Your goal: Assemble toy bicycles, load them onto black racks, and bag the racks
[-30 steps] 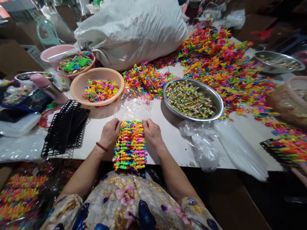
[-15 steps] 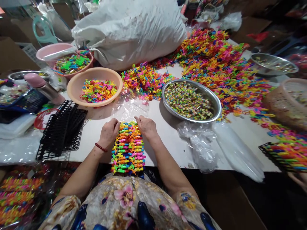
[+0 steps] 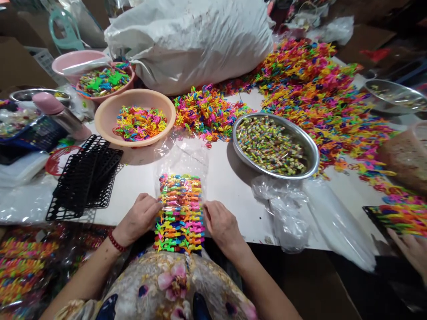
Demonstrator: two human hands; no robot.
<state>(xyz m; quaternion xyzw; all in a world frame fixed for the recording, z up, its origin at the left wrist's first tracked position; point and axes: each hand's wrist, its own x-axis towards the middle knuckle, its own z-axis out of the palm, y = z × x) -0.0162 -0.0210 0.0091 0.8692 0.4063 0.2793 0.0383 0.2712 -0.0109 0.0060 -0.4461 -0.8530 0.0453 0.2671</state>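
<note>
Upright rows of small bright plastic toys (image 3: 180, 224) stand at the table's front edge, against the floral top. A clear plastic bag (image 3: 183, 158) covers their far part and lies loose beyond them on the table. My left hand (image 3: 140, 218), with a red bead bracelet at the wrist, is closed on the bag's edge at the left side of the rows. On the right side, my right hand (image 3: 223, 226) has its fingers curled, pinching the bag's other edge. Whatever holds the toys in rows is hidden beneath them.
Black plastic grids (image 3: 85, 178) lie at left. Behind stand a peach basin (image 3: 100, 126) of colourful pieces and a metal bowl (image 3: 313, 160) of small wrapped pieces. Clear bags (image 3: 340, 226) lie at right. Another person's hand (image 3: 412, 249) touches a filled rack. A white sack (image 3: 200, 49) is behind.
Both hands have come from the far end of the rows toward my body, drawing the bag over the toys. The view has shifted slightly, and the other person's hand shows more.
</note>
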